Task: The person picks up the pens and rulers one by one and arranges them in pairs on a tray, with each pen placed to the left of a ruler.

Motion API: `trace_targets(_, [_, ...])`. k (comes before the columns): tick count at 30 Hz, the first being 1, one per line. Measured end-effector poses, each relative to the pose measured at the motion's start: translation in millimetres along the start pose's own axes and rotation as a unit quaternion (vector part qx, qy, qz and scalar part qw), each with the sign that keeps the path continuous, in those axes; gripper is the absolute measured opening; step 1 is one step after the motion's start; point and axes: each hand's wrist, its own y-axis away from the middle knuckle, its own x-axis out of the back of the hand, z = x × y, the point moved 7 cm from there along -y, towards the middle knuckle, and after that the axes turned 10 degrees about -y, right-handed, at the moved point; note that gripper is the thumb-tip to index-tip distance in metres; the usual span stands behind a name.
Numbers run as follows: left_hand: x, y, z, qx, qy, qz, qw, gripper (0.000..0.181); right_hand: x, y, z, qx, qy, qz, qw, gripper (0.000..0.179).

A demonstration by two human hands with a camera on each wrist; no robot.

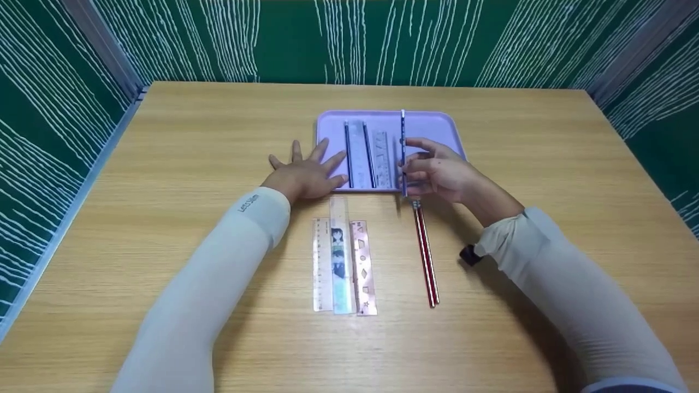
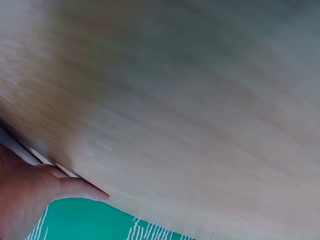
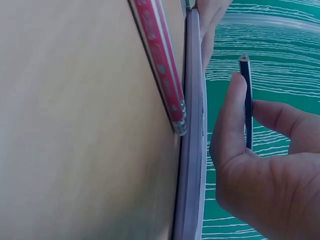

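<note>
My right hand [image 1: 439,169] pinches a dark blue pencil [image 1: 403,131] between thumb and fingers, above the right half of a purple tray [image 1: 442,117]. The right wrist view shows the pencil [image 3: 248,110] between the thumb and a fingertip. My left hand [image 1: 308,173] lies with fingers spread at the tray's left edge, its fingertips over the rim. In the tray lie two dark pencils [image 1: 349,155], a clear bluish ruler [image 1: 357,155] between them, and a shorter stencil ruler [image 1: 380,158] to their right.
On the table before the tray are three rulers side by side: a clear one [image 1: 322,265], a printed one [image 1: 339,289] and a pink one [image 1: 365,267]. Two red pencils [image 1: 426,256] lie to their right. A green wall [image 1: 289,49] stands behind the table.
</note>
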Motion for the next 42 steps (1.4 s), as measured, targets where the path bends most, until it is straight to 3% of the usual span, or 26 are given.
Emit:
trace_targets(12, [0.3, -0.4, -0.6, -0.001, 0.0, -0.002, 1.0, 0.069, 6.3, -25.0, -8.2, -0.024, 0.003, 0.033, 0.9992, 0.077])
trace_targets(19, [1.7, 0.6, 0.4, -0.004, -0.008, 0.005, 0.9999, 0.07, 8.3, -37.6, -8.7, -0.002, 0.015, 0.039, 0.9991, 0.077])
trace_targets(31, [0.5, 1.3, -1.0, -0.001, -0.001, 0.002, 1.0, 0.068, 2.6, -44.2, -5.5, -0.006, 0.101, 0.06, 0.9931, 0.079])
trace_targets(42, [-0.2, 0.5, -0.8, -0.002, -0.001, -0.003, 1.0, 0.069, -3.5, -40.0, -4.3, -0.006, 0.185, 0.088, 0.9788, 0.075])
